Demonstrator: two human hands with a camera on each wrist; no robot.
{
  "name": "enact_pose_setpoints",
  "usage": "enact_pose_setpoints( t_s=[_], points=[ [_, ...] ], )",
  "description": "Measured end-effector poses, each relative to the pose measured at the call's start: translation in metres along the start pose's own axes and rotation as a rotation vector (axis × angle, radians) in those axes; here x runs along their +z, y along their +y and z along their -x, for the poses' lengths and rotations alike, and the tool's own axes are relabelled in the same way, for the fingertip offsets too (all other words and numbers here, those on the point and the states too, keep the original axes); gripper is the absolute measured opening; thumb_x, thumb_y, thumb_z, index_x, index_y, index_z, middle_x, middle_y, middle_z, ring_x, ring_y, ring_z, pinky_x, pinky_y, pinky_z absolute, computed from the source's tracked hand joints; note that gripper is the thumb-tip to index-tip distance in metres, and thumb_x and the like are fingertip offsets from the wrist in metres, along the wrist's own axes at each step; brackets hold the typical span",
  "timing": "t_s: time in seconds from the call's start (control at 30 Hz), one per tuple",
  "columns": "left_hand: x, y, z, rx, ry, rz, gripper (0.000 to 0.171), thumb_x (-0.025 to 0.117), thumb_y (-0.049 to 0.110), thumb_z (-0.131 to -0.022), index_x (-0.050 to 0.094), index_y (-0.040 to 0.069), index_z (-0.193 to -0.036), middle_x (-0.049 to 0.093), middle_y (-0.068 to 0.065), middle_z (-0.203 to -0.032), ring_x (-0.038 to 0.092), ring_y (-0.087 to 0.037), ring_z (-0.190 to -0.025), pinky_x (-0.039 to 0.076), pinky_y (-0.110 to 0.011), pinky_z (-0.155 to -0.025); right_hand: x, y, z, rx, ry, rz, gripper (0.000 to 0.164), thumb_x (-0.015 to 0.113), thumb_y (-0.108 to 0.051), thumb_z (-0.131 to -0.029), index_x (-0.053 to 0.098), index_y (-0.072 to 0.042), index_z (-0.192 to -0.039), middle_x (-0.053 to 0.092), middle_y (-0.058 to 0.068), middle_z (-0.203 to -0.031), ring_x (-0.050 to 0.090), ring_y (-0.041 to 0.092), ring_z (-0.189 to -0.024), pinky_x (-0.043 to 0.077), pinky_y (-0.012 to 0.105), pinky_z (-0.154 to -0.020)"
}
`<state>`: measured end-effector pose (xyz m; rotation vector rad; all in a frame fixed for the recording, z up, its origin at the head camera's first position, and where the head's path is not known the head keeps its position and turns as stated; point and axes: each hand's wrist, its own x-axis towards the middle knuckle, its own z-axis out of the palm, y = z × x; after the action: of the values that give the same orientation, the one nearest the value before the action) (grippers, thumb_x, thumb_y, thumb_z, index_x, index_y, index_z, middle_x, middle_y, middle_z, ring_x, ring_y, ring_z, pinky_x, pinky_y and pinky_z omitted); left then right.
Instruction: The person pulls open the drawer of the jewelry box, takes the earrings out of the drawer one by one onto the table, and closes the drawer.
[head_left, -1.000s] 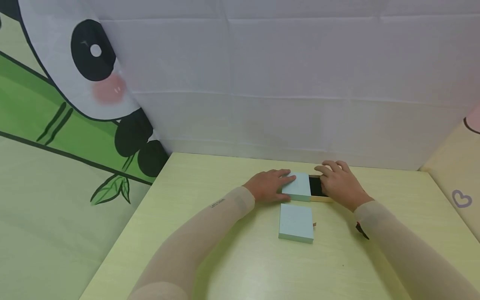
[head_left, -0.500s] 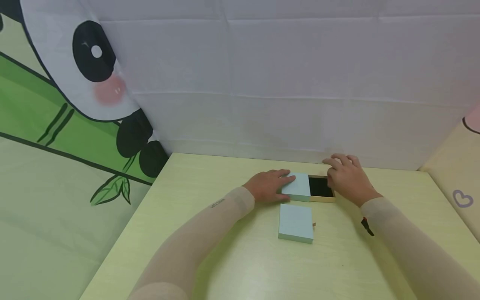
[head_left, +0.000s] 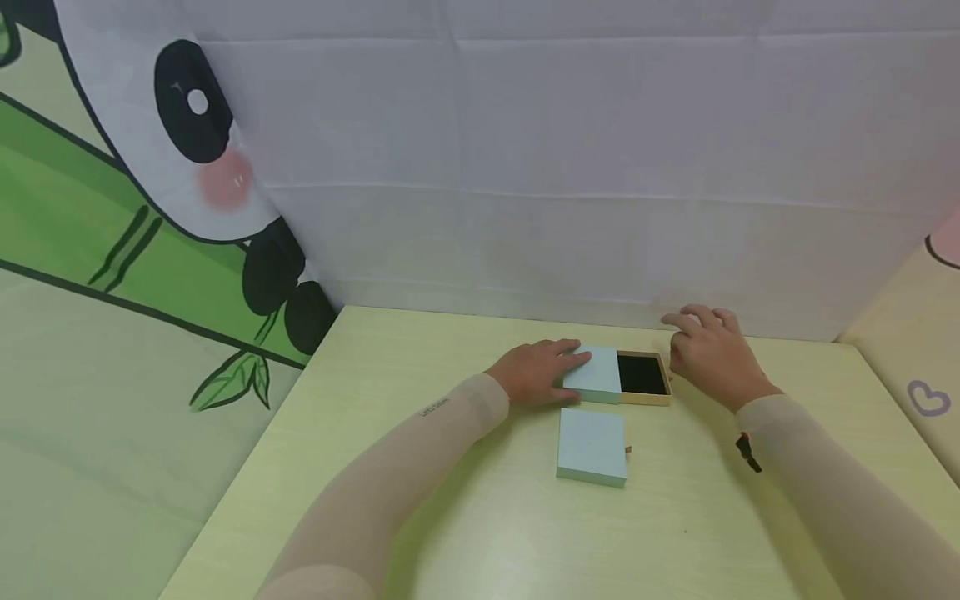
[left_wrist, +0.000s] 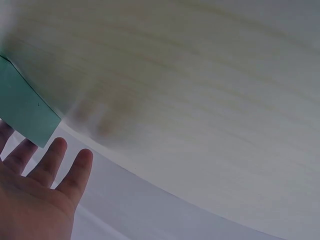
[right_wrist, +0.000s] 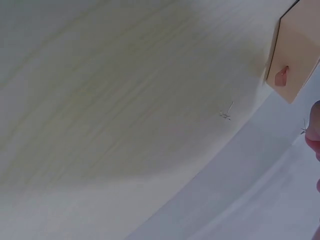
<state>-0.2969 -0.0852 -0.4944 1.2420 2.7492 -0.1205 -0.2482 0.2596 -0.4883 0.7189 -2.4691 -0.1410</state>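
A pale blue box [head_left: 596,371] lies near the table's back edge, its black-lined drawer [head_left: 641,375] slid out to the right. My left hand [head_left: 536,371], fingers spread, rests on its left side; in the left wrist view the fingers lie around the blue sleeve [left_wrist: 30,105]. My right hand [head_left: 712,360] is just off the drawer's right end, thumb and forefinger curled together, the other fingers lifted. At its fingertips [right_wrist: 312,130] in the right wrist view shows a thin silvery piece [right_wrist: 303,129], too small to name. The ribbon tab [right_wrist: 281,76] hangs free.
A second pale blue box [head_left: 591,446], shut, with a brown ribbon tab, lies in front of the first. Another thin silvery piece [right_wrist: 226,111] shows over the table in the right wrist view. White cloth [head_left: 562,167] hangs behind the table [head_left: 450,533].
My right hand has moved from over the drawer to the right and slightly up, uncovering the black lining and the drawer's end. The left hand has stayed on the box.
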Motion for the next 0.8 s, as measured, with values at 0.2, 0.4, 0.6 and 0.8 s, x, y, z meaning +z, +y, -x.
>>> enact_pose_setpoints(
  t_s=[0.2, 0.4, 0.6, 0.8],
  points=[
    [0.004, 0.003, 0.022, 0.05, 0.001, -0.016, 0.087, 0.065, 0.071, -0.115, 0.035, 0.034, -0.188, 0.038, 0.001, -0.196, 0.049, -0.025, -0.177, 0.051, -0.045, -0.139, -0.011, -0.023, 0.024, 0.063, -0.003, 0.011, 0.01, 0.093, -0.001, -0.087, 0.084, -0.002, -0.084, 0.084, 0.016, -0.137, 0.07, 0.044, -0.134, 0.059, 0.069, -0.105],
    [0.006, 0.004, 0.034, 0.072, -0.005, -0.01, 0.087, 0.065, 0.071, -0.116, 0.034, 0.034, -0.188, 0.037, 0.001, -0.196, 0.049, -0.025, -0.177, 0.051, -0.045, -0.14, -0.018, -0.032, 0.041, 0.104, -0.044, 0.024, 0.009, 0.089, -0.001, -0.089, 0.083, -0.002, -0.083, 0.084, 0.017, -0.136, 0.07, 0.046, -0.133, 0.058, 0.069, -0.106],
    [0.006, 0.004, 0.034, 0.072, -0.006, -0.01, 0.087, 0.064, 0.072, -0.116, 0.033, 0.034, -0.189, 0.036, 0.001, -0.197, 0.048, -0.025, -0.178, 0.049, -0.044, -0.141, -0.019, -0.03, 0.047, 0.152, -0.137, 0.03, 0.011, 0.086, -0.002, -0.093, 0.083, -0.003, -0.082, 0.084, 0.017, -0.136, 0.069, 0.046, -0.134, 0.055, 0.069, -0.108],
    [0.005, 0.005, 0.034, 0.066, -0.011, -0.001, 0.087, 0.064, 0.07, -0.116, 0.033, 0.034, -0.189, 0.035, 0.001, -0.197, 0.048, -0.025, -0.178, 0.049, -0.044, -0.141, -0.024, -0.032, 0.049, 0.191, -0.256, 0.037, 0.014, 0.083, -0.005, -0.099, 0.084, -0.002, -0.085, 0.083, 0.019, -0.14, 0.067, 0.047, -0.138, 0.054, 0.07, -0.113]
  ],
)
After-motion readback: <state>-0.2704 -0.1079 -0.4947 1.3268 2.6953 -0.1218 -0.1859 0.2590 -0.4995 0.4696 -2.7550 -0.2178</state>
